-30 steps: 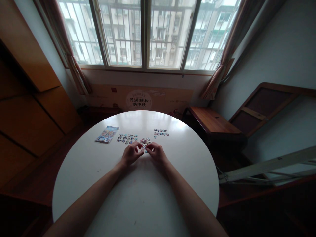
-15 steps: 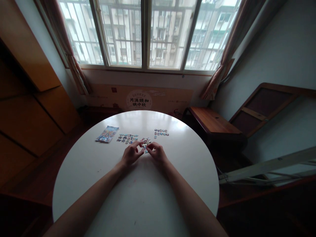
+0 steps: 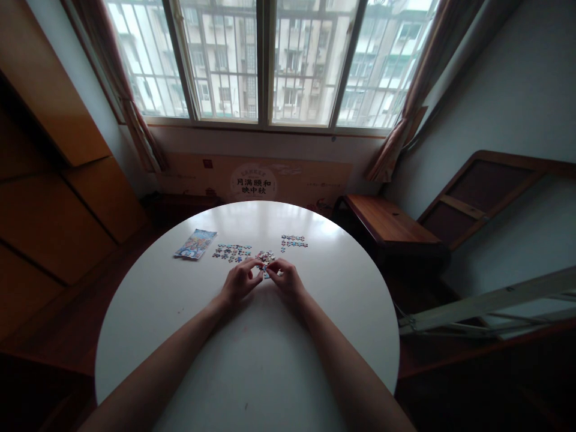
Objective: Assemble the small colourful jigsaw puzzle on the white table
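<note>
My left hand [image 3: 239, 281] and my right hand [image 3: 285, 278] rest close together on a round white table [image 3: 252, 354], fingers curled in a pinch. Between their fingertips lies a small puzzle piece [image 3: 266, 274], bluish, and both hands touch it. Just beyond the fingers sits a small heap of loose jigsaw pieces [image 3: 265, 258]. A joined patch of pieces [image 3: 231, 252] lies to the left of the heap, another joined patch [image 3: 293, 241] to its right. A colourful picture card [image 3: 195, 243] lies further left.
A window with bars [image 3: 265, 60] faces me, with curtains on both sides. A low wooden table [image 3: 387, 222] stands at the right, a framed board [image 3: 477, 198] leans on the wall, and wooden cabinets [image 3: 58, 198] fill the left.
Both hands have crept slightly forward towards the heap, and the fingertips have drawn closer together around the small piece. Everything else on the table is unmoved.
</note>
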The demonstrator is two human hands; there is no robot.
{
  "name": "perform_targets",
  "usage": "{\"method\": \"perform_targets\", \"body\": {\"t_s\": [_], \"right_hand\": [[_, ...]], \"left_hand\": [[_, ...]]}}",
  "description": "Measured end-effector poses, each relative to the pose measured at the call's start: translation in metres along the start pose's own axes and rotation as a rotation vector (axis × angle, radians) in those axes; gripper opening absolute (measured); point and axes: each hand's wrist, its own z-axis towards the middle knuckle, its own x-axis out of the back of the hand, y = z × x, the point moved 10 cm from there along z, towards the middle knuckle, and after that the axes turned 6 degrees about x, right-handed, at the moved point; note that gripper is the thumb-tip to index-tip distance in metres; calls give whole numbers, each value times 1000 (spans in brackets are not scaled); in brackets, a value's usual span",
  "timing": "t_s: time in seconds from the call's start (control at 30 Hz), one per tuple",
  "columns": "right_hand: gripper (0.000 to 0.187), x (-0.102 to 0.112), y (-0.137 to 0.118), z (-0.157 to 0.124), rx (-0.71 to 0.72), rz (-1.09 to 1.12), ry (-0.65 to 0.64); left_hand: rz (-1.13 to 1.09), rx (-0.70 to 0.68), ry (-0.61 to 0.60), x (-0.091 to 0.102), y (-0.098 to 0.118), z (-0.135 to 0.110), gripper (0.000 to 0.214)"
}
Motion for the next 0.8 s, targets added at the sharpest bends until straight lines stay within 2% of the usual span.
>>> {"method": "perform_targets", "body": {"t_s": [0.8], "right_hand": [[12, -3, -2, 0, 5, -84, -47]], "left_hand": [[16, 11, 15, 0, -1, 0, 13]]}}
